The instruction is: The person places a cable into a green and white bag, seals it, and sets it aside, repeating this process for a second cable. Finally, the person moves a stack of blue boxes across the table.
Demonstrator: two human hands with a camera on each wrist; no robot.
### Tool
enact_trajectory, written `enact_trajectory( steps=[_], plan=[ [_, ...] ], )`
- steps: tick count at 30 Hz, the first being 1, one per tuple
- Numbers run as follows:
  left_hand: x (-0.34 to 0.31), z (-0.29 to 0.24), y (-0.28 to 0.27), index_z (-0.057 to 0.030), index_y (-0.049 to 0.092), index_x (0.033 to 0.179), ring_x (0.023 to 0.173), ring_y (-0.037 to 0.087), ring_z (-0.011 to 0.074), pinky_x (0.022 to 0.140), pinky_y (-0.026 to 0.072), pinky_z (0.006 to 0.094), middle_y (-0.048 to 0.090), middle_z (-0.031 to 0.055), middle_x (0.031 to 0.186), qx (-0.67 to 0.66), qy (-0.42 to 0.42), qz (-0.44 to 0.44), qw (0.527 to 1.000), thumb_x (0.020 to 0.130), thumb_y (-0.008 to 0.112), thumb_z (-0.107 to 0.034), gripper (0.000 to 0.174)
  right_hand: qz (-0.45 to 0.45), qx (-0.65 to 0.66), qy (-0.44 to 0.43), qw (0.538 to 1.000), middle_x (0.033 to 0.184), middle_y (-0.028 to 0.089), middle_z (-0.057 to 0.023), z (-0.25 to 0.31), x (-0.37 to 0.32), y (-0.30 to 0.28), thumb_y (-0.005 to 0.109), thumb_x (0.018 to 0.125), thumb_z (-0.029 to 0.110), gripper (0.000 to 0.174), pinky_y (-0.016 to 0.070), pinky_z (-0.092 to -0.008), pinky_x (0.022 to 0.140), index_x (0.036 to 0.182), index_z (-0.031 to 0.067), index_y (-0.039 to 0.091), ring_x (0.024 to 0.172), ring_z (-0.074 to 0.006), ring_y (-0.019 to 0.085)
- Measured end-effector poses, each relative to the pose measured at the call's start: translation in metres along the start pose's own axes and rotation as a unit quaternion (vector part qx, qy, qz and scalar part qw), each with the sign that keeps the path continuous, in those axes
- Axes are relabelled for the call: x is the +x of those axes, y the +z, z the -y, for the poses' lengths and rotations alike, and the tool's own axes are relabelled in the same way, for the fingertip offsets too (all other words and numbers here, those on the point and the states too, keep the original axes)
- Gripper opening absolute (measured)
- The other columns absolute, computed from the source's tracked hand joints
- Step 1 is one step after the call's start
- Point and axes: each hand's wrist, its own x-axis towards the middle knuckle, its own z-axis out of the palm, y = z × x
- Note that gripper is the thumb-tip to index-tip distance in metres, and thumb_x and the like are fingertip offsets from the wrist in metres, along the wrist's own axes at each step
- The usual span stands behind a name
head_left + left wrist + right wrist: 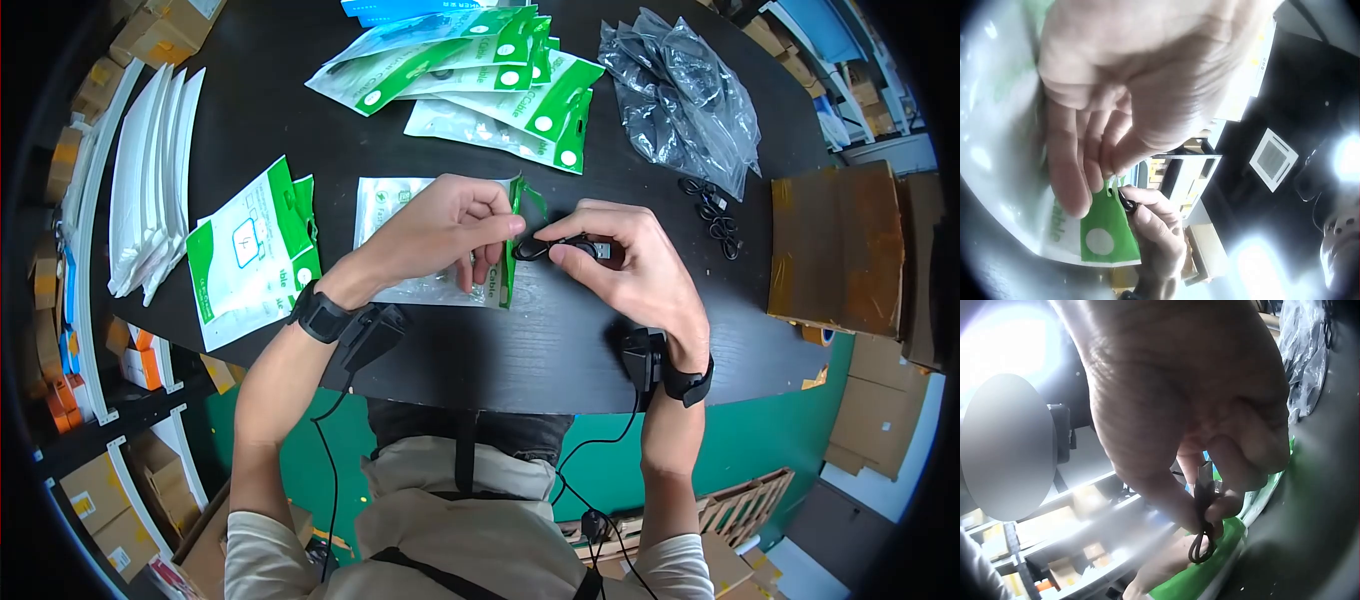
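- Black cable (pixel 533 248), looped into a small bundle, is sitting in the right hand (pixel 645 265); thumb and fingertips are pinching it.
- With twelve at the top of the head view, the loop is poking out at nine o'clock from the right fingertips, while a metal plug (pixel 602 250) is showing at three o'clock, within the curve of the fingers.
- The left hand (pixel 425 232) is gripping a green-and-white bag (pixel 400 290), thumb and forefinger pinching its green edge near the top corner.
- The cable loop is resting at four o'clock from that pinch, right beside the green edge; whether they are touching, I cannot tell.
- On the dark table (pixel 560 350), more green-and-white bags (pixel 480 85) are lying at twelve o'clock from the hands, clear plastic bags (pixel 685 100) between one and two, and other black cables (pixel 715 215) at three.
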Motion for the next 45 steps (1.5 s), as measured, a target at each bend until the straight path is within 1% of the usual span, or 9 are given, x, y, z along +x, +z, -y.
enact_trajectory(
  steps=[4, 8, 11, 16, 19, 27, 36, 40, 45],
  plan=[
    [0.000, -0.003, 0.000, -0.0027, 0.059, 0.084, 0.060, 0.067, 0.0128, 0.047, 0.0551, 0.0249, 0.065, 0.0060, 0.073, -0.011, -0.011, 0.000, 1.000, 0.104, 0.063, -0.026, 0.031, -0.001, -0.008, 0.004, 1.000, 0.080, 0.066, -0.0047, -0.002, -0.001, -0.002, 0.075, 0.086, 0.005, 0.018, 0.0342, -0.0277, 0.052, 0.104, 0.0024, 0.077, 0.061, -0.0089, 0.048],
    [-0.001, -0.004, -0.001, -0.0030, 0.060, 0.087, 0.060, 0.068, 0.0137, 0.047, 0.0550, 0.0251, 0.066, 0.0070, 0.073, -0.050, -0.016, 0.006, 0.999, 0.102, 0.066, -0.023, 0.026, -0.001, -0.013, 0.002, 1.000, 0.080, 0.067, -0.0050, -0.001, -0.001, -0.002, 0.074, 0.086, 0.005, 0.018, 0.0343, -0.0280, 0.051, 0.103, 0.0023, 0.077, 0.059, -0.0092, 0.048],
    [-0.002, -0.009, 0.001, -0.0031, 0.059, 0.086, 0.060, 0.069, 0.0146, 0.047, 0.0553, 0.0250, 0.067, 0.0080, 0.074, -0.037, -0.043, -0.009, 0.998, 0.102, 0.065, -0.022, 0.025, -0.005, -0.019, -0.009, 1.000, 0.080, 0.068, -0.0052, -0.002, -0.001, -0.002, 0.074, 0.086, 0.006, 0.018, 0.0351, -0.0277, 0.051, 0.103, 0.0020, 0.077, 0.059, -0.0092, 0.048],
    [-0.002, -0.005, 0.004, -0.0025, 0.058, 0.087, 0.059, 0.071, 0.0160, 0.047, 0.0552, 0.0248, 0.067, 0.0092, 0.074, -0.004, -0.028, -0.017, 0.999, 0.102, 0.064, -0.018, 0.022, -0.018, -0.021, -0.013, 1.000, 0.081, 0.070, -0.0052, -0.004, -0.001, -0.001, 0.073, 0.086, 0.007, 0.018, 0.0357, -0.0271, 0.051, 0.103, 0.0020, 0.077, 0.059, -0.0088, 0.050],
    [-0.003, -0.008, 0.006, 0.0005, 0.055, 0.082, 0.058, 0.071, 0.0175, 0.045, 0.0550, 0.0262, 0.066, 0.0098, 0.074, 0.007, -0.033, -0.034, 0.999, 0.100, 0.063, -0.013, 0.023, -0.020, -0.024, -0.002, 1.000, 0.082, 0.071, -0.0051, -0.001, -0.001, -0.003, 0.073, 0.086, 0.008, 0.018, 0.0358, -0.0268, 0.051, 0.102, 0.0019, 0.077, 0.059, -0.0088, 0.052],
    [-0.003, -0.008, 0.002, 0.0007, 0.055, 0.083, 0.056, 0.071, 0.0167, 0.043, 0.0535, 0.0252, 0.066, 0.0078, 0.072, 0.047, -0.051, -0.053, 0.996, 0.097, 0.063, -0.009, 0.019, -0.026, -0.030, -0.001, 0.999, 0.083, 0.072, -0.0052, -0.001, -0.002, -0.004, 0.073, 0.086, 0.009, 0.018, 0.0357, -0.0270, 0.051, 0.102, 0.0018, 0.077, 0.059, -0.0086, 0.052],
    [-0.005, -0.014, 0.001, 0.0016, 0.060, 0.086, 0.056, 0.070, 0.0155, 0.044, 0.0533, 0.0246, 0.066, 0.0074, 0.071, 0.030, -0.055, -0.041, 0.997, 0.099, 0.065, -0.012, 0.020, -0.037, -0.017, -0.031, 0.999, 0.083, 0.071, -0.0058, -0.001, -0.003, -0.002, 0.073, 0.085, 0.008, 0.018, 0.0360, -0.0269, 0.051, 0.101, 0.0005, 0.076, 0.059, -0.0089, 0.052],
    [-0.005, -0.013, 0.002, 0.0021, 0.061, 0.088, 0.055, 0.068, 0.0139, 0.044, 0.0533, 0.0243, 0.066, 0.0073, 0.071, 0.013, -0.052, -0.009, 0.999, 0.102, 0.065, -0.017, 0.025, -0.034, -0.004, -0.045, 0.998, 0.082, 0.071, -0.0060, 0.000, -0.003, 0.000, 0.073, 0.084, 0.007, 0.018, 0.0362, -0.0269, 0.052, 0.101, 0.0001, 0.076, 0.059, -0.0093, 0.051],
    [-0.006, -0.015, 0.006, 0.0003, 0.062, 0.089, 0.050, 0.066, 0.0127, 0.042, 0.0490, 0.0221, 0.065, 0.0067, 0.068, 0.002, -0.064, -0.013, 0.998, 0.105, 0.062, -0.018, 0.024, -0.041, -0.018, -0.025, 0.999, 0.083, 0.072, -0.0071, 0.001, -0.004, -0.002, 0.073, 0.085, 0.007, 0.018, 0.0395, -0.0268, 0.053, 0.101, -0.0003, 0.076, 0.062, -0.0103, 0.056]
  ],
)
